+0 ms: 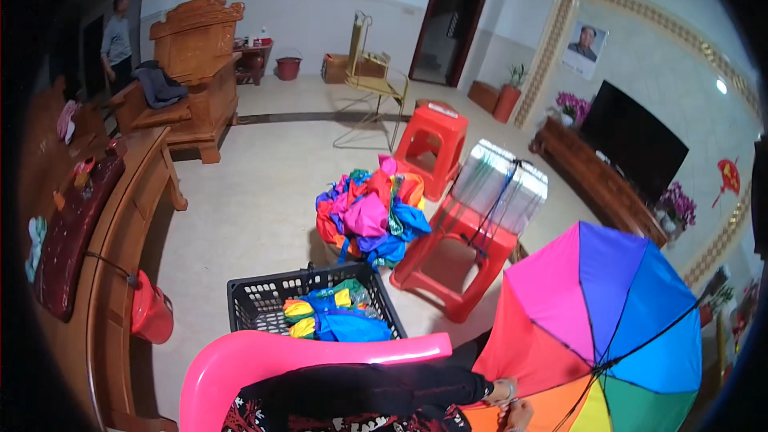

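One open rainbow umbrella (608, 328) fills the lower right. The left hand (504, 392) grips its edge; the right hand (520, 416) touches it, grip unclear. Nearby: one black basket (256, 304), two red stools (456, 260), one pink chair (240, 364).

This is the living room of a home, doubling as a spot for piecework on umbrellas. The home shows in the carved wooden armchair (196, 48) and bench (104, 272), the flat television (636, 140) on a long low wooden cabinet (596, 184) with potted flowers (678, 204), the pale tiled floor (256, 208) and a dark doorway (448, 24). The work shows in a heap of rainbow-coloured fabric (372, 212) on the floor, a black plastic crate (264, 300) holding more, and red plastic stools (448, 264).
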### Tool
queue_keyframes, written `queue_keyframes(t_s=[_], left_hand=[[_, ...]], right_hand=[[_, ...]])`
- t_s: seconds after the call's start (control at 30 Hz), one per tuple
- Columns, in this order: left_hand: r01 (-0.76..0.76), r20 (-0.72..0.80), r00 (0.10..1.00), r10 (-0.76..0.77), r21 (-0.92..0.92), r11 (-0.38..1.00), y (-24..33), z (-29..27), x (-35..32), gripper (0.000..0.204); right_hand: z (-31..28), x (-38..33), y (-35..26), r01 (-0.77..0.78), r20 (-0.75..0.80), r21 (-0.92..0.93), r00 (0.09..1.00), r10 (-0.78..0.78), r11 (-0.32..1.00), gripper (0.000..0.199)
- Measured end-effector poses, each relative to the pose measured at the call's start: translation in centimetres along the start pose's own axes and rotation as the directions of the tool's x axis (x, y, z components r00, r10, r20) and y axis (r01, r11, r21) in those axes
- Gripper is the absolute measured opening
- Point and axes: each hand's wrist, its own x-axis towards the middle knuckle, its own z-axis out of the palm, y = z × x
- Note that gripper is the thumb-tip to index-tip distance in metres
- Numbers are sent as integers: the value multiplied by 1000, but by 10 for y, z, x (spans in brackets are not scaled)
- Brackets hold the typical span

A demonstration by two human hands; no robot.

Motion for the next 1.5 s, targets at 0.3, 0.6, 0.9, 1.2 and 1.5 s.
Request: queue_keyframes(t_s=[0.3, 0.6, 0.9, 1.2, 1.5], left_hand=[[-151, 36, 989, 147, 245, 958, 26, 50, 72, 36], [-232, 141, 972, 190, 414, 880, -2, 56, 79, 34], [-313, 251, 946, 203, 558, 769, -50, 63, 76, 32], [-394, 348, 915, 203, 673, 626, -93, 76, 73, 30], [-473, 439, 879, 186, 757, 451, -114, 78, 84, 29]], right_hand=[[-6, 17, 14, 163, 42, -313, 987, -157, 936, 23], [0, 0, -5, 149, 43, -466, 988, -146, 872, 29], [-9, 10, 10, 315, 110, -527, 946, -304, 789, 22], [-32, 38, 59, 534, 244, -609, 830, -502, 587, 22], [-56, 82, 113, 699, 392, -639, 656, -645, 321, 29]])
